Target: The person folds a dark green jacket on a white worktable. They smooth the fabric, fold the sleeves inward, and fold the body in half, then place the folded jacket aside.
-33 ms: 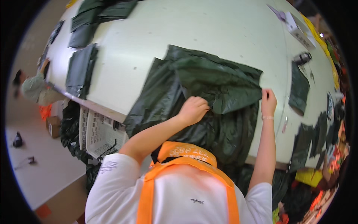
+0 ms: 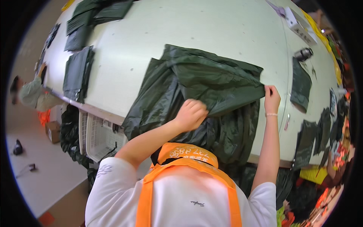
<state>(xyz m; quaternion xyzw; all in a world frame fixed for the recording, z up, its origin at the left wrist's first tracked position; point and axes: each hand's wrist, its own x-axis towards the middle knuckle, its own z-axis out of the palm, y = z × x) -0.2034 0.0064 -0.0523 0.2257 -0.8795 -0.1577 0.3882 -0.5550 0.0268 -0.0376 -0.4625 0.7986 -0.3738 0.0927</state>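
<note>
A dark green, glossy, creased piece of fabric [image 2: 219,81] lies spread on the long, pale, smooth-topped bench [image 2: 234,34], its near part hanging over the edge. The right hand [image 2: 272,96] has its fingers pinched on the fabric's right-hand edge; the left hand [image 2: 191,114] is over its near middle, fingers curled, and I cannot tell whether they grip it. To the left, a flat, dark green folded stack [image 2: 77,73] rests near the bench edge. Beyond that edge stand a white, slatted plastic basket [image 2: 88,138] and, on the floor, a brown cardboard box [image 2: 53,132]. At the bench's far right is a long white carton [image 2: 298,26], its contents hard to make out. The orange bib apron [image 2: 189,153] hides the fabric's lowest part, and the left fingertips are blurred.
</note>
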